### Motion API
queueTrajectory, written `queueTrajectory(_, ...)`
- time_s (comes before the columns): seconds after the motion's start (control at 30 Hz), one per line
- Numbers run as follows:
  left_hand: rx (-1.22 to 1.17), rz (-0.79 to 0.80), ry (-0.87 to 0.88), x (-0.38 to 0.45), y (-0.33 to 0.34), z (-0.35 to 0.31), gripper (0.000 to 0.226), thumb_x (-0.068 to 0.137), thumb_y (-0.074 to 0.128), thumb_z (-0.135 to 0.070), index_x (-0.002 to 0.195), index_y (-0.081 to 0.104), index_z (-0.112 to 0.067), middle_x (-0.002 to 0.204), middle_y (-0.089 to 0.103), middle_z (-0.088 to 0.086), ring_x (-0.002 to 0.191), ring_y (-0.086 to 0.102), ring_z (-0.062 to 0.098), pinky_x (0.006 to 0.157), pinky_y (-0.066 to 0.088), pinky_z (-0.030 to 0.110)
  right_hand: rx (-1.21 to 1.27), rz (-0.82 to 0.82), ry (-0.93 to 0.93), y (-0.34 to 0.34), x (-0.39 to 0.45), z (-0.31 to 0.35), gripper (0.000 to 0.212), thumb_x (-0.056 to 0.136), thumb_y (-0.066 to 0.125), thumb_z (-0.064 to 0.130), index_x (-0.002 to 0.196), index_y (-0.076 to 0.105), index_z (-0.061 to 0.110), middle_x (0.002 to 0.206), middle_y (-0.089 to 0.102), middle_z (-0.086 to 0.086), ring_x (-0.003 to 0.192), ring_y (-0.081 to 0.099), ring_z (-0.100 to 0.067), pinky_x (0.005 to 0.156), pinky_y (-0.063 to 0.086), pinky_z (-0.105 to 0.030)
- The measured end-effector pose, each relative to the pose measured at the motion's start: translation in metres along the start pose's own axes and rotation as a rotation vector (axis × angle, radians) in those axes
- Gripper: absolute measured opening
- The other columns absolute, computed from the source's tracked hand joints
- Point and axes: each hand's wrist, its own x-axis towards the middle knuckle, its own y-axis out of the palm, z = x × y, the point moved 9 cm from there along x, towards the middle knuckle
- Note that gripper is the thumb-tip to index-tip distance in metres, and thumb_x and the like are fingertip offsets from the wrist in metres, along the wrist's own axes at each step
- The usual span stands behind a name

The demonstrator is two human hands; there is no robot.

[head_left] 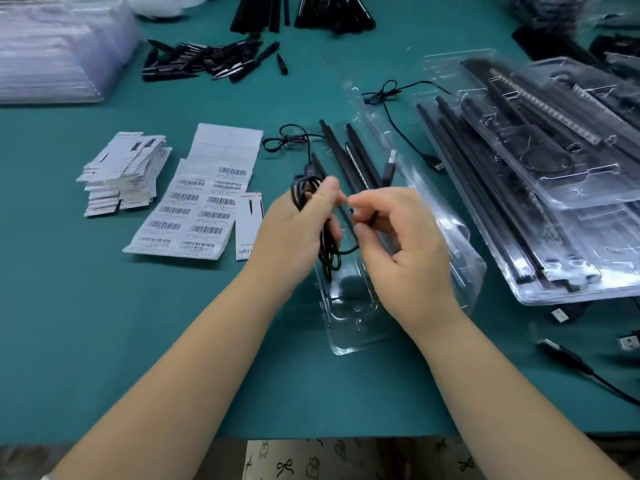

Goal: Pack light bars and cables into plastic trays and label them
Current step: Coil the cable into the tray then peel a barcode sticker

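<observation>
Left hand (298,233) gripping a looped black cable (323,251), right hand (401,244) pinching its loose strand, above a clear moulded plastic tray (349,327), slim black light bars (349,164), teal counter (138,323)

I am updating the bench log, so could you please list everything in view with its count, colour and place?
Open tray: one, clear plastic, centre, under the hands.
Light bars: several, black, lying in the open tray's far end.
Coiled cable: one, black, held over the open tray.
Packed trays: a stack, clear with black contents, right.
Loose cable: one, black, beyond the open tray.
Barcode label sheets: a few, white, left of centre.
Printed cards: a pile, white, far left.
Small black parts: a heap, back centre.
Empty trays: a stack, clear, back left.
Table: one, teal.
Left hand: grips the coiled cable.
Right hand: fingers pinch the cable's strand.
</observation>
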Motion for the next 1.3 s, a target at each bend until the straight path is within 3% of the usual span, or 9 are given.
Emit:
queueTrajectory(0.13, -0.011, 0.011, -0.013, -0.003, 0.006, 0.004, 0.028, 0.084, 0.049, -0.050, 0.066, 0.068, -0.040, 0.054, 0.057, -0.012, 0.053, 0.054, 0.005, 0.061, 0.049, 0.029, 0.204, -0.049, 0.209, -0.002, -0.003, -0.016, 0.050, 0.080, 0.067, -0.002, 0.096, 0.047, 0.042, 0.104, 0.046, 0.004, 0.086, 0.067, -0.010, 0.077, 0.052, -0.019)
queueTrajectory(0.3, -0.105, 0.016, 0.054, -0.003, 0.005, -0.001, 0.033, 0.089, 0.047, -0.049, 0.075, 0.073, -0.033, 0.074, 0.071, -0.012, 0.066, 0.063, 0.001, 0.063, 0.047, 0.015, 0.493, 0.040, 0.284, 0.012, -0.006, -0.016, 0.024, 0.086, 0.058, -0.006, 0.092, 0.054, 0.016, 0.104, 0.064, 0.004, 0.093, 0.066, -0.004, 0.079, 0.049, -0.012)
queueTrajectory(0.5, -0.159, 0.017, -0.002, -0.002, 0.008, 0.008, 0.034, 0.079, 0.057, -0.054, 0.057, 0.057, -0.028, 0.059, 0.050, -0.012, 0.061, 0.048, 0.008, 0.066, 0.042, 0.027, 0.275, 0.067, 0.217, 0.007, -0.003, -0.012, 0.022, 0.084, 0.063, 0.008, 0.084, 0.059, 0.030, 0.081, 0.062, 0.012, 0.075, 0.059, -0.001, 0.069, 0.046, -0.011)
queueTrajectory(0.6, -0.153, -0.002, 0.022, -0.001, 0.010, 0.005, 0.041, 0.088, 0.043, -0.051, 0.055, 0.055, -0.031, 0.056, 0.050, -0.015, 0.055, 0.047, 0.002, 0.056, 0.041, 0.013, 0.182, 0.132, 0.311, 0.012, -0.005, -0.018, 0.015, 0.084, 0.067, 0.019, 0.080, 0.062, 0.033, 0.070, 0.064, 0.013, 0.061, 0.056, -0.001, 0.058, 0.042, -0.008)
queueTrajectory(0.8, -0.290, 0.284, 0.104, -0.011, 0.032, -0.007, 0.030, 0.096, 0.035, -0.038, 0.084, 0.057, -0.022, 0.082, 0.059, -0.015, 0.060, 0.060, 0.006, 0.055, 0.050, 0.020, 0.360, 0.368, 0.566, 0.026, -0.013, -0.035, 0.012, 0.080, 0.069, 0.029, 0.068, 0.067, 0.027, 0.041, 0.051, 0.007, 0.034, 0.047, -0.010, 0.036, 0.037, -0.017)
queueTrajectory(0.97, 0.185, 0.127, 0.276, -0.005, 0.017, -0.016, 0.026, 0.086, 0.045, -0.052, 0.093, 0.056, -0.029, 0.085, 0.059, -0.017, 0.081, 0.053, -0.010, 0.075, 0.038, 0.003, 0.231, 0.342, 0.584, 0.014, -0.010, -0.048, 0.030, 0.081, 0.071, 0.025, 0.054, 0.059, 0.019, 0.040, 0.052, -0.001, 0.030, 0.043, -0.012, 0.035, 0.032, -0.015)
queueTrajectory(1.03, 0.331, 0.034, 0.217, 0.002, 0.001, -0.011, 0.019, 0.088, 0.046, -0.053, 0.087, 0.053, -0.035, 0.075, 0.055, -0.018, 0.072, 0.050, -0.012, 0.066, 0.035, 0.003, 0.156, 0.345, 0.609, 0.011, -0.011, -0.053, 0.035, 0.081, 0.071, 0.028, 0.053, 0.056, 0.015, 0.040, 0.053, -0.001, 0.030, 0.045, -0.012, 0.035, 0.032, -0.014)
queueTrajectory(1.13, 0.528, 0.064, 0.124, 0.010, -0.009, 0.002, 0.049, 0.093, 0.048, -0.052, 0.056, 0.039, -0.021, 0.048, 0.037, -0.011, 0.045, 0.034, 0.005, 0.047, 0.029, 0.017, 0.066, 0.361, 0.642, 0.011, -0.014, -0.061, 0.038, 0.082, 0.070, 0.031, 0.056, 0.053, 0.008, 0.041, 0.055, -0.001, 0.030, 0.048, -0.011, 0.036, 0.033, -0.013)
queueTrajectory(1.3, 0.123, 0.122, -0.152, 0.012, -0.017, 0.023, 0.022, 0.093, 0.059, -0.029, 0.077, 0.073, -0.025, 0.067, 0.068, -0.005, 0.050, 0.060, 0.011, 0.049, 0.049, 0.019, -0.034, 0.340, 0.673, 0.009, -0.016, -0.067, 0.033, 0.084, 0.068, 0.030, 0.061, 0.058, 0.008, 0.041, 0.056, 0.000, 0.029, 0.047, -0.010, 0.034, 0.031, -0.012)
